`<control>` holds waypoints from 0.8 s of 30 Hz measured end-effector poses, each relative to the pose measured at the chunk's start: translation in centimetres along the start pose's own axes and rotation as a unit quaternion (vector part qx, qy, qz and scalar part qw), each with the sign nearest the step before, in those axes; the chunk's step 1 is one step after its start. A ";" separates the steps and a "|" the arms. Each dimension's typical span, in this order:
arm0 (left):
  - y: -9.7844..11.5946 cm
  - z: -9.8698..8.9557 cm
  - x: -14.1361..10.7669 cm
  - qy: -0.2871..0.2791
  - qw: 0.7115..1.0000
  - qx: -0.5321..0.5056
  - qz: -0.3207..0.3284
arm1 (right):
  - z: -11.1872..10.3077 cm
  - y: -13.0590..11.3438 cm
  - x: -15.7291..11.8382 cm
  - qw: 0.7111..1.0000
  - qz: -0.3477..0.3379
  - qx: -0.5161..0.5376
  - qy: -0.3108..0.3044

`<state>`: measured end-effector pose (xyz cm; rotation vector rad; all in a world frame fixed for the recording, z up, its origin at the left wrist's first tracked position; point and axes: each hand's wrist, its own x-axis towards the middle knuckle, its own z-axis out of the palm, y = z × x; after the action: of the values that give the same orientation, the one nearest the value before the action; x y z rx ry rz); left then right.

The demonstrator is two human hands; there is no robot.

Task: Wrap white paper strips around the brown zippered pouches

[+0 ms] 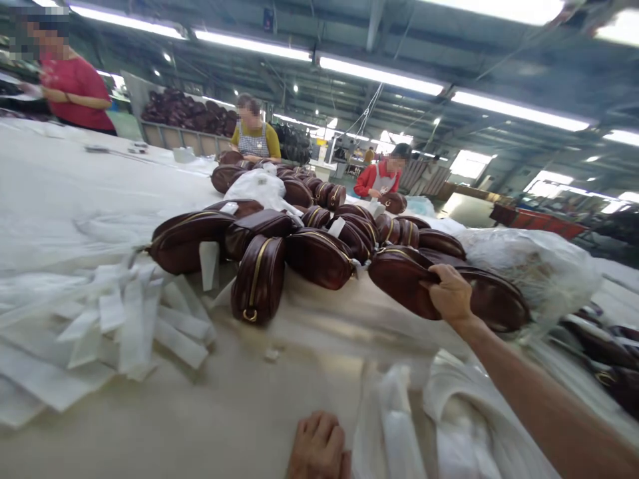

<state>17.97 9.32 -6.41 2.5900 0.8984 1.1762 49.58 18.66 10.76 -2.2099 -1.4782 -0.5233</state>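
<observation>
My right hand (450, 293) reaches out over the table, with its thumb and fingers closed on the edge of a dark brown leather pouch (402, 283) with a gold zipper. Another brown pouch (496, 299) lies just beyond that wrist. At the bottom middle, my left hand (318, 444) rests on the pale tabletop (299, 386), its fingers curled together and nothing visible in them. A pouch with a gold ring (258, 279) stands nearest the front of the pile, beside other pouches (319, 256).
White paper strips (134, 319) are heaped at the left. White wrapping sheets (459, 426) lie near my right forearm, and clear plastic (529, 259) bulges behind it. Three co-workers (80, 86) are around the table. More dark bags (604, 352) sit at the right edge.
</observation>
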 end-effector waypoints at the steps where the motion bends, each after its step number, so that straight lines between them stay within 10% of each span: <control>1: 0.3 -1.0 0.6 0.028 0.999 -0.021 -0.002 | -1.7 -0.9 -1.7 0.999 -0.031 0.010 0.010; 4: 0.8 -6.4 2.9 0.173 0.983 -0.062 -0.011 | -6.7 -3.9 -7.6 0.973 -0.215 0.059 0.063; 9: 1.4 -18.3 4.9 0.336 0.938 -0.071 -0.053 | -13.5 -9.6 -16.8 0.849 -0.515 0.107 0.044; 13: 3.0 -23.9 1.8 0.119 0.986 -0.044 0.110 | -15.4 -13.7 -20.9 0.782 -0.610 0.121 0.031; 17: 4.7 -26.0 -2.1 -0.117 0.974 -0.038 0.190 | -14.1 -16.8 -23.1 0.737 -0.649 0.174 0.068; 21: 4.7 -25.6 -3.6 -0.188 0.966 -0.023 0.176 | -14.2 -17.8 -23.4 0.702 -0.688 0.173 0.063; 24: 4.3 -24.3 -3.7 -0.167 0.966 -0.011 0.195 | -16.2 -16.6 -23.4 0.745 -0.652 0.141 0.005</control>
<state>0.39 1.32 9.35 2.9059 0.3150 0.7685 24.54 -2.40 14.27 -0.6169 -2.7036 -0.6006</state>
